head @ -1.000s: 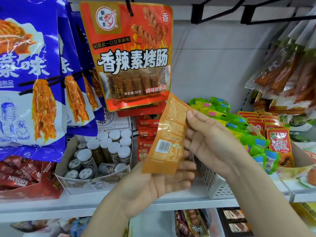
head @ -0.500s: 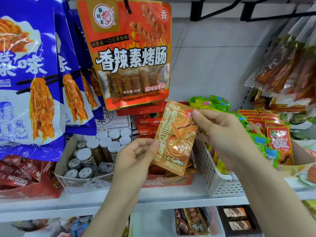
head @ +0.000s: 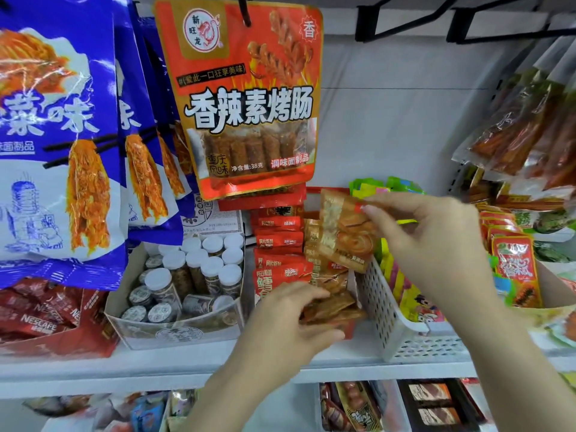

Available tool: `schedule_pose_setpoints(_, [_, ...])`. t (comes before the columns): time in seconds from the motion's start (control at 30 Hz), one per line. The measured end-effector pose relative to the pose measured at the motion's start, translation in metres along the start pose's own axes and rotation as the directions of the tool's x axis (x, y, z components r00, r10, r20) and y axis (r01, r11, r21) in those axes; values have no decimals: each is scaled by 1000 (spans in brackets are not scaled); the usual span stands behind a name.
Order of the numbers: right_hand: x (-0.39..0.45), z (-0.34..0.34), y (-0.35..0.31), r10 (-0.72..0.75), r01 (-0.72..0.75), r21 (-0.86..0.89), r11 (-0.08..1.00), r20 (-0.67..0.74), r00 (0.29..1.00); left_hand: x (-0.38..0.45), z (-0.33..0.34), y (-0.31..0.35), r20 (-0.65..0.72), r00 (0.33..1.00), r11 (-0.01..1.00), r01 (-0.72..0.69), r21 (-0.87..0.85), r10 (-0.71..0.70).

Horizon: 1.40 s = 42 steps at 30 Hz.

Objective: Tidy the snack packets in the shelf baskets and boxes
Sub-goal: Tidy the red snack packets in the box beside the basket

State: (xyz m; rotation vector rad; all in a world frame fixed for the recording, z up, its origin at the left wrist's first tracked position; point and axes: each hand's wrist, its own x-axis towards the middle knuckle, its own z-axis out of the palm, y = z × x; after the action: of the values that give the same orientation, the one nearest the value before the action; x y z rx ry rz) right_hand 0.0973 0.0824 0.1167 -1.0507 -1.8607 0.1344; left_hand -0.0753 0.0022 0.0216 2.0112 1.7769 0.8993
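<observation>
While the left hand (head: 280, 325) grips a stack of brown packets (head: 330, 307) in the red box (head: 349, 330), the right hand (head: 427, 238) pinches one orange packet (head: 346, 235) just above; right of both hands, a white basket (head: 392, 316) holds bright sweets; left, a carton (head: 174, 328) of white-capped jars (head: 199, 263), too many to count surely.

Held snack packet (head: 346, 232): orange-brown, swirl print. Hanging pouch (head: 246, 98): red/gold, flame graphics, white lettering. Hanging bags (head: 56, 135): blue/white, orange food print. Basket (head: 392, 319): white, perforated grid. Jars (head: 199, 269): white lids. Nescafe sachets (head: 40, 310): red. Stacked packets (head: 277, 241): red.
</observation>
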Motion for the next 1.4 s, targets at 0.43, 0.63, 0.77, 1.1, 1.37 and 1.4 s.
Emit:
schedule_pose_setpoints(0.43, [-24,25,-2,104,-37,-174,984,388,916,5,-1,-4,-41,960,937,-259,234,276])
schedule_pose_setpoints(0.63, [-24,29,-5,234,-60,-345,937,489,840,8,10,-7,28,985,984,-173,42,172])
schedule_pose_setpoints(0.77, [-20,15,-11,251,-40,-405,913,483,839,4,0,-13,40,988,988,-147,-40,148])
schedule_pose_setpoints(1.1, [-17,2,-24,220,12,-418,908,503,836,-3,-12,-28,32,999,1000,-9,-28,10])
schedule_pose_setpoints(1.37, [-32,39,-13,138,27,-326,945,473,870,-2,-13,-28,-29,999,998,-30,-55,28])
schedule_pose_setpoints(1.4, [-33,40,-11,149,20,-328,944,484,862,-1,-13,-28,-41,999,997,-22,-68,19])
